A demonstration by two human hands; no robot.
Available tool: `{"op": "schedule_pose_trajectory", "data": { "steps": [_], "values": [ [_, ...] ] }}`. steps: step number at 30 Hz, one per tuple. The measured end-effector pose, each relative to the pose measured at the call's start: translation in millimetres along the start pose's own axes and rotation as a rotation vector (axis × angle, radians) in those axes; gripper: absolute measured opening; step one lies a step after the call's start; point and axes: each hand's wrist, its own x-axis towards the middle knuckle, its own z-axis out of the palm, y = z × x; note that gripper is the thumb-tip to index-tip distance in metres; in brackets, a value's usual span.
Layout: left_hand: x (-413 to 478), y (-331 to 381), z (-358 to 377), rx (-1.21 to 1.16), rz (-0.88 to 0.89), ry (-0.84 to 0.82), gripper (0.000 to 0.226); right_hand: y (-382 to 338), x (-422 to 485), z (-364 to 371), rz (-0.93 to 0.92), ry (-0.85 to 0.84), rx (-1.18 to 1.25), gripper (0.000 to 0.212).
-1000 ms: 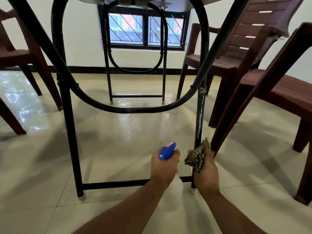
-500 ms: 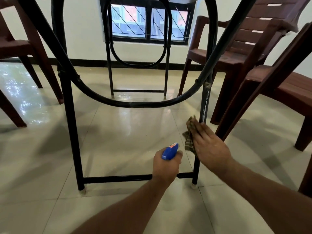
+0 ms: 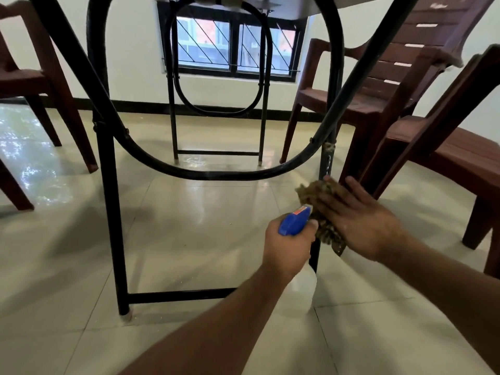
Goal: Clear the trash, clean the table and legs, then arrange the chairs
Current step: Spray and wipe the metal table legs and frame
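"Any writing on that spray bottle (image 3: 293,224)?"
"A red label on its blue head, too small to read. The left hand (image 3: 286,247) grips it."
"And the right hand (image 3: 359,223)?"
"Fingers flat, pressing the cloth (image 3: 313,192) against the surface's black leg (image 3: 326,163), just beside the bottle."

One head-worn wide-angle view sits low, apparently at crouching height beneath the tabletop (image 3: 351,2). It faces forward and slightly down, close to the near black leg frame (image 3: 109,212), looking through it toward the far-wall window (image 3: 232,44).
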Motion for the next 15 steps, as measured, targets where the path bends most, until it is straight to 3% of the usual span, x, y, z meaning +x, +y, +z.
{"op": "schedule_pose_trajectory", "data": {
  "steps": [4, 8, 12, 15],
  "values": [
    [3.6, 20.3, 7.2, -0.006, 0.025, -0.005, 0.022, -3.4, -5.1, 7.1, -0.157, -0.046, -0.085, 0.091],
    [6.3, 28.7, 7.3, -0.008, 0.053, 0.013, 0.020, 5.1, 5.9, -12.4, 0.099, 0.055, 0.000, 0.091],
    [-1.1, 31.8, 1.5, 0.000, 0.038, 0.015, 0.019, 15.3, 19.0, -23.3, -0.198, 0.046, -0.105, 0.089],
    [1.0, 32.8, -5.8, 0.028, 0.006, 0.018, 0.009, 38.7, 22.5, -32.0, 0.003, 0.068, -0.210, 0.091]
  ]
}}
